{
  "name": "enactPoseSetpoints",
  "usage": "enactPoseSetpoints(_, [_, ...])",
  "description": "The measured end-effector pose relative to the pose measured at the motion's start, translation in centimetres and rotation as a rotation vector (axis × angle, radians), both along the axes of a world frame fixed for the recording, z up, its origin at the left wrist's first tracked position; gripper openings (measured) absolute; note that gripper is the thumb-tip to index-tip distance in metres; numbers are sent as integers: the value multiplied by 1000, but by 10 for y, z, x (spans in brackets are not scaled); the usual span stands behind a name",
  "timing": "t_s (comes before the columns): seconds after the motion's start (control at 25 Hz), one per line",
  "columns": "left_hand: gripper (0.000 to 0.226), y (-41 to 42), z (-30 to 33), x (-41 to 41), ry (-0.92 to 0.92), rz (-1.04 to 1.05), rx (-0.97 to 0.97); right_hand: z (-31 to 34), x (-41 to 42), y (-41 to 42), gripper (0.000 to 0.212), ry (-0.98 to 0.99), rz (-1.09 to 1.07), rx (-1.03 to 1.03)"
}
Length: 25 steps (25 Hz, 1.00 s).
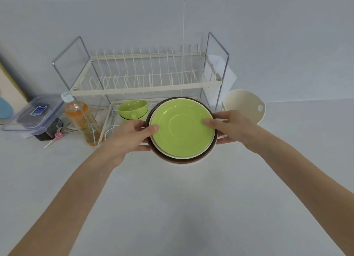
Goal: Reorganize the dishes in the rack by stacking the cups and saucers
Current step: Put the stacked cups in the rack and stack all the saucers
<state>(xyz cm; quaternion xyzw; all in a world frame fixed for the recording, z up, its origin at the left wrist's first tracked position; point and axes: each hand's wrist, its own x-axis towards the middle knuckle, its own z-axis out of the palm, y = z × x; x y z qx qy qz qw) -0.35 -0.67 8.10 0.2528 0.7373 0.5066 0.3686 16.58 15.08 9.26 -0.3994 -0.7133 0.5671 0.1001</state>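
Stacked green cups [133, 108] sit left on the rack's [145, 91] lower tier. The left hand [130, 136] and right hand [228, 126] hold the saucer stack [182, 129], fingers clamped on opposite rims. Keep it level and lower it beside the cups.

Both hands are holding a saucer stack in front of the rack [138, 89]. Left hand [132, 137] is gripping the left edge, thumb on the green saucer [182, 127]; right hand [229, 125] is gripping the right edge, thumb on top too. Green saucer is sitting on a brown saucer [182, 160], w/ a white rim showing btwn them. Green cups [133, 110] are sitting stacked in the rack's lower tier, just left of the stack. Upper tier is holding no dishes. Drink bottle [80, 119] is standing left of the rack, plastic box [34, 114] further left. Cream bowl [247, 104] is sitting to the right.
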Motion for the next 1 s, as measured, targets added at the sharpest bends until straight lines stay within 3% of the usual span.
enactPoseSetpoints(0.28, [23, 36, 75, -28, 147, -28, 86, 72, -26, 39, 39, 101, 46, 137])
enactPoseSetpoints(0.48, [10, 67, 112, -61, 115, -5, 152, 113, -63, 65, 37, 169, 35, 218])
enactPoseSetpoints(0.56, [16, 85, 121, -76, 157, 21, 157, 121, -81, 79, 37, 178, 21, 229])
enactPoseSetpoints(0.68, [27, 112, 126, -97, 197, 59, 154, 120, -113, 99, 40, 164, 8, 254])
enactPoseSetpoints(1.0, [33, 164, 86, -129, 63, 116, 101, 70, -166, 135, 29, 32, -150, 298])
